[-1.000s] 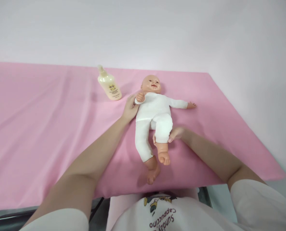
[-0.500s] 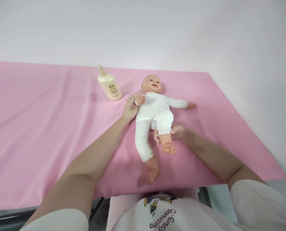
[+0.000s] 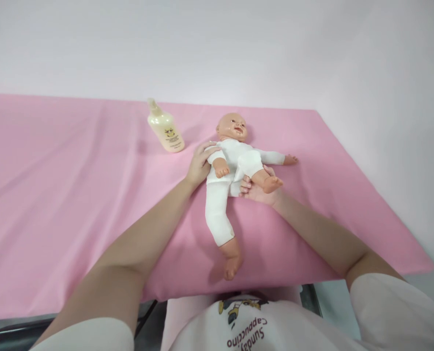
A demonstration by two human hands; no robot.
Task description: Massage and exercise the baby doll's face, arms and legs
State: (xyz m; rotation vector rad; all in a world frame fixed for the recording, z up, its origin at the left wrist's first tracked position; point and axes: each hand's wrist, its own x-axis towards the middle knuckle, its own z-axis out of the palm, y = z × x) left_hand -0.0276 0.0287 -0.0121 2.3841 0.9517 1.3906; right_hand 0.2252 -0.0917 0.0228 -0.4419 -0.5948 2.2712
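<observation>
A baby doll (image 3: 235,146) with a white cloth body lies face up on the pink tablecloth (image 3: 92,195), its head toward the wall. My left hand (image 3: 199,165) is closed around the doll's arm on the left side, thumb and fingers about the sleeve. My right hand (image 3: 263,192) grips the doll's right-hand leg from below, holding it bent up over the belly with the foot pointing toward me. The doll's other leg lies stretched toward the table's near edge.
A pump bottle of pale yellow liquid (image 3: 167,130) stands left of the doll's head. Behind the table rises a white wall (image 3: 217,48), which also runs along the right. The table's near edge is close to my body.
My right hand has pushed the doll's leg up toward its belly. The doll's arm in my left hand has swung down toward me, and the head has shifted slightly right.
</observation>
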